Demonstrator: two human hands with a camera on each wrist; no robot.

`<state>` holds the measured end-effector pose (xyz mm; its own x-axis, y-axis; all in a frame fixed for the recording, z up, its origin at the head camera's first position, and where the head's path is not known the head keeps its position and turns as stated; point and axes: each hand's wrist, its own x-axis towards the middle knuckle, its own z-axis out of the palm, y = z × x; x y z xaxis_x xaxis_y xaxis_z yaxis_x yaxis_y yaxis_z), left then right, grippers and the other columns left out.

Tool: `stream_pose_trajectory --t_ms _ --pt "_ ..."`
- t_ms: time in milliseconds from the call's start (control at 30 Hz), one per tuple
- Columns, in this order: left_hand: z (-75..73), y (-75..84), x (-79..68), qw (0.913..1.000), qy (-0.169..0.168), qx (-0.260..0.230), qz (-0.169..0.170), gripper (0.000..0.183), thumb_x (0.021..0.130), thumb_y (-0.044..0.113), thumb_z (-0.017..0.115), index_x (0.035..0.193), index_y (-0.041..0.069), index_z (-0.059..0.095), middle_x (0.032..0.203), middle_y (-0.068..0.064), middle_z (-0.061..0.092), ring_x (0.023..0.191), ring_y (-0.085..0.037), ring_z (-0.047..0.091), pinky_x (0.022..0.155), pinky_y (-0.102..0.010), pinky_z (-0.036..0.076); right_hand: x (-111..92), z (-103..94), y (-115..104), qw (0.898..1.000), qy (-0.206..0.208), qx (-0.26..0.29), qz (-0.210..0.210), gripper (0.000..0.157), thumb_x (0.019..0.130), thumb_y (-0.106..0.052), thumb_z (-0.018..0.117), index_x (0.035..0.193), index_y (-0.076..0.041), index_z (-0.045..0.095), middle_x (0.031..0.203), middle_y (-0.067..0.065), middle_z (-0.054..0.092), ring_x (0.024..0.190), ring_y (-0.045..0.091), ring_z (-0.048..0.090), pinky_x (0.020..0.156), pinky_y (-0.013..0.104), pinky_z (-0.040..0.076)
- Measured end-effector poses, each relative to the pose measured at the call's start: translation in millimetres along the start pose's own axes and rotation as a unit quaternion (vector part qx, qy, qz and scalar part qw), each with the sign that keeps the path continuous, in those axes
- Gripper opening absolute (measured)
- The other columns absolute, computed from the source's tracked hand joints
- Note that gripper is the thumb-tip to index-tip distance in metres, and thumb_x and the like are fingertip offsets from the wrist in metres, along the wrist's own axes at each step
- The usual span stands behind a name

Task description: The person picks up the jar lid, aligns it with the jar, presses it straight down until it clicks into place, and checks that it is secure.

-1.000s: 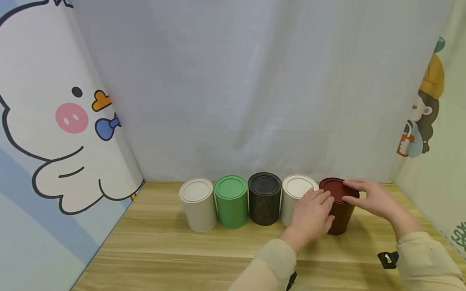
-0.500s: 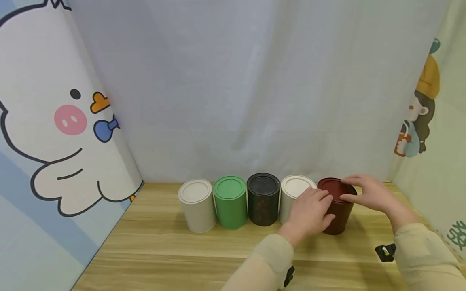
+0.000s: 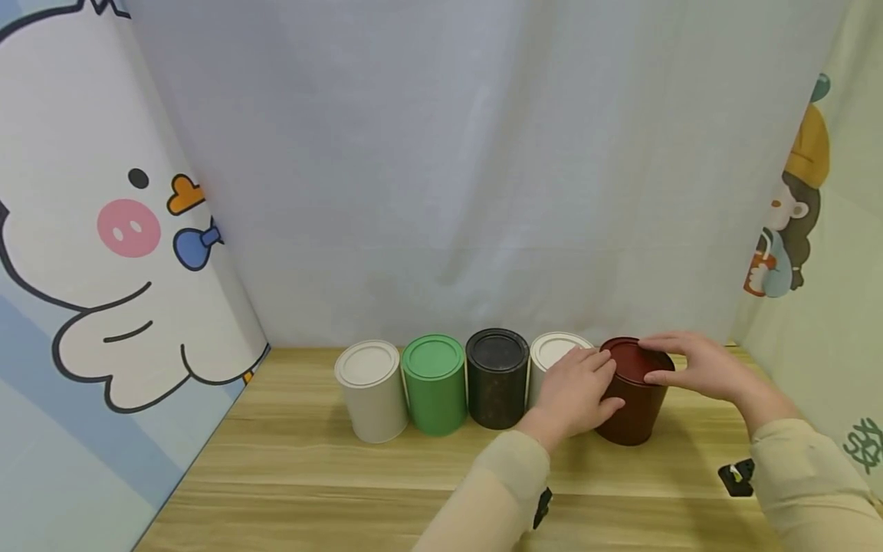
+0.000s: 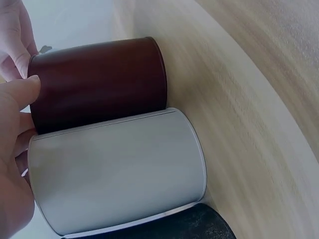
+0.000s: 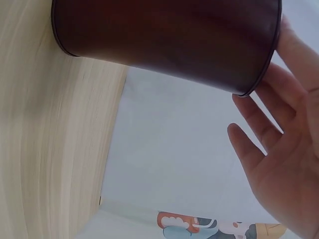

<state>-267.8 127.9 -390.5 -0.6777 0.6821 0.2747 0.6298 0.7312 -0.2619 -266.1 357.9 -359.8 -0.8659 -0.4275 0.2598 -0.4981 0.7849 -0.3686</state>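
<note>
A dark red lidded can [image 3: 631,406] stands at the right end of a row of cans, touching or nearly touching the white can [image 4: 119,172] beside it. My left hand [image 3: 572,395] lies over the top of the white can. In the left wrist view its thumb touches the red can near the top rim, while its other fingers are partly hidden behind the two cans. At the red can's right side is my right hand [image 3: 700,368], thumb and fingertips touching the top rim. Its fingers look loosely spread in the right wrist view.
Leftward along the row stand a black can [image 3: 497,383], a green can [image 3: 434,391] and an off-white can [image 3: 372,402]. The wooden table [image 3: 310,491] meets a pale curtain [image 3: 441,192] behind them. Cartoon-printed walls flank both sides.
The red can has shifted slightly left toward the white can, with both hands moving along. The whole head view has also drifted slightly.
</note>
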Motion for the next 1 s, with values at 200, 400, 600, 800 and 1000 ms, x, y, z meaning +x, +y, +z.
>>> stream_pose_trajectory --t_ms 200,400,600,800,1000 --pt "-0.7 -0.2 2.1 0.9999 -0.011 -0.006 0.003 0.061 0.097 0.058 0.051 0.147 0.023 0.05 0.149 0.01 0.046 0.139 -0.007 0.036 0.116 -0.02 0.02 0.3 0.7 -0.8 1.0 -0.011 -0.006 0.003 0.055 0.086 -0.021 0.078 0.129 0.009 0.06 0.127 0.031 0.058 0.118 0.052 0.051 0.093 0.064 0.044" --pt "-3.3 0.2 3.9 0.9997 -0.022 -0.006 0.003 0.061 0.096 0.059 0.051 0.145 0.023 0.052 0.148 0.01 0.047 0.138 -0.006 0.037 0.114 -0.018 0.021 -1.1 1.8 -1.2 0.999 -0.004 -0.031 -0.01 0.053 0.086 -0.02 0.078 0.128 0.008 0.062 0.125 0.03 0.06 0.116 0.051 0.053 0.092 0.064 0.045" --pt "-4.4 -0.3 4.6 0.9994 -0.03 -0.014 -0.003 0.06 0.097 0.058 0.051 0.145 0.024 0.052 0.148 0.011 0.046 0.138 -0.005 0.037 0.114 -0.017 0.022 -0.5 1.9 -2.8 0.999 -0.003 -0.045 -0.025 0.051 0.087 -0.018 0.077 0.127 0.009 0.062 0.124 0.03 0.061 0.114 0.05 0.055 0.091 0.062 0.047" --pt "-5.6 -0.2 4.5 0.9993 -0.032 -0.02 -0.004 0.061 0.097 0.058 0.05 0.147 0.023 0.05 0.149 0.01 0.046 0.138 -0.006 0.036 0.114 -0.017 0.022 0.1 0.5 -5.1 0.999 -0.013 -0.042 -0.005 0.053 0.088 -0.02 0.076 0.129 0.009 0.061 0.126 0.031 0.059 0.116 0.052 0.052 0.093 0.064 0.045" --pt "-6.5 0.0 4.6 0.9988 -0.037 -0.03 -0.006 0.06 0.097 0.058 0.05 0.146 0.023 0.051 0.148 0.01 0.046 0.138 -0.005 0.037 0.113 -0.016 0.023 -0.4 1.0 -6.1 0.999 -0.021 -0.045 0.008 0.054 0.088 -0.022 0.076 0.13 0.009 0.06 0.128 0.031 0.058 0.118 0.052 0.051 0.094 0.064 0.043"
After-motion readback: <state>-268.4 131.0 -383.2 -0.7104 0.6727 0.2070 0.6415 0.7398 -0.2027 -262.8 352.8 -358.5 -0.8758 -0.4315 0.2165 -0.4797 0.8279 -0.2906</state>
